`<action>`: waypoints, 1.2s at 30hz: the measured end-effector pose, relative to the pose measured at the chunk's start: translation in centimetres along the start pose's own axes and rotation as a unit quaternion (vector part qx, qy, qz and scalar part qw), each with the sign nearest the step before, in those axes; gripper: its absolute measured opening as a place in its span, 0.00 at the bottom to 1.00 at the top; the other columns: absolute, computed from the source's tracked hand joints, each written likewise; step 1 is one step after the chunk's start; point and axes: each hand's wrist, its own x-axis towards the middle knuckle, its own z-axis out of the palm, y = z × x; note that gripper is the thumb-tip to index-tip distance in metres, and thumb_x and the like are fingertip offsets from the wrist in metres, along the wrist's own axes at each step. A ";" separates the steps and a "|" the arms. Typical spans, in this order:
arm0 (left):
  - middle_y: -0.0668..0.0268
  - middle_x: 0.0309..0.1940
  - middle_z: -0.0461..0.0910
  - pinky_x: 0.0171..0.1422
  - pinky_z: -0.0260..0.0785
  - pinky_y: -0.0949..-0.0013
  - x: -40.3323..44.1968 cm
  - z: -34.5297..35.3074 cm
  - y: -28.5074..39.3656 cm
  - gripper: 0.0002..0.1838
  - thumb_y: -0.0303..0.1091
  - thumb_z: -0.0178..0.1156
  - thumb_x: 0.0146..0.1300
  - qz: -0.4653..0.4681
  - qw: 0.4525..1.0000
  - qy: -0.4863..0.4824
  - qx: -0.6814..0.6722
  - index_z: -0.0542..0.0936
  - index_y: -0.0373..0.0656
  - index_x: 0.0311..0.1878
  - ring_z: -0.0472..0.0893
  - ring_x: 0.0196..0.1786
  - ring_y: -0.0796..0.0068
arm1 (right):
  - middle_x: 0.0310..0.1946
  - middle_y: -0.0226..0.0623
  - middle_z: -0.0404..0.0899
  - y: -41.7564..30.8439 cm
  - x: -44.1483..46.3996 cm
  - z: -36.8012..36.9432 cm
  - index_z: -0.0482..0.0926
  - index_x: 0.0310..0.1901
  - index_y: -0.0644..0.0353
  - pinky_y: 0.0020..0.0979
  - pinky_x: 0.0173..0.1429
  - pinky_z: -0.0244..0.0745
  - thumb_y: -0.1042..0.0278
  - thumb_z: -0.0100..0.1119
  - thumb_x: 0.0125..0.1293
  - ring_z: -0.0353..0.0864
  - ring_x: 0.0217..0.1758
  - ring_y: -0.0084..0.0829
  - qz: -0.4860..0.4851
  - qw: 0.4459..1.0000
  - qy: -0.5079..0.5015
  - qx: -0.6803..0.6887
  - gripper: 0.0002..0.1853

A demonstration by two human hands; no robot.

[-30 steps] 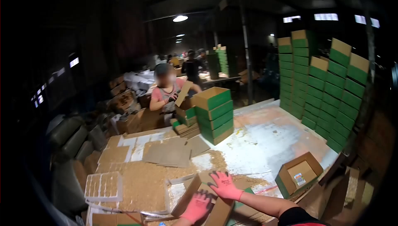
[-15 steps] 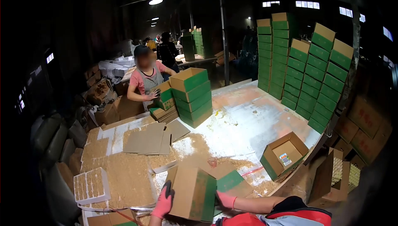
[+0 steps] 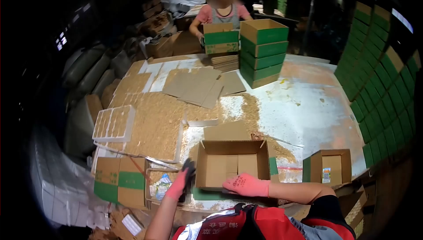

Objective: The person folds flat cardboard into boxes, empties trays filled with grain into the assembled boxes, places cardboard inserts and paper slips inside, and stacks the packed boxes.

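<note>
An open-topped cardboard carton [image 3: 231, 169] sits upright on the worktable in front of me, its bare brown inside facing up. My right hand [image 3: 247, 184], in a pink glove, holds the carton's near rim. Just left of the carton, my left hand [image 3: 181, 183] in a pink glove with dark fingers has its fingers stretched out. That hand is beside a small compartment of printed packets [image 3: 161, 188]; whether it touches the carton's left wall I cannot tell. Flat cardboard [image 3: 225, 130] lies just behind the carton.
Another open carton [image 3: 337, 166] with a printed label inside stands at the right. Wood shavings [image 3: 150, 121] cover the table's left part, beside a white divided tray [image 3: 113, 123]. Across the table, a person [image 3: 220, 13] handles a green carton [image 3: 221, 39] beside stacked cartons [image 3: 263, 55]. Tall green stacks [image 3: 379, 94] line the right.
The carton, tilted between both hands before, now rests upright with its opening up. My left hand has come off its side; my right has moved to the near rim. The view has turned left.
</note>
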 end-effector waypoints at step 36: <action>0.42 0.54 0.76 0.62 0.68 0.55 4.0 3.5 -1.3 0.29 0.34 0.55 0.63 0.062 0.916 0.028 0.396 0.66 0.34 0.68 0.75 0.58 0.47 | 0.51 0.32 0.81 17.1 -2.8 -16.3 0.70 0.66 0.67 0.26 0.53 0.72 0.49 0.65 0.62 0.77 0.49 0.22 0.370 0.752 0.137 0.528 0.36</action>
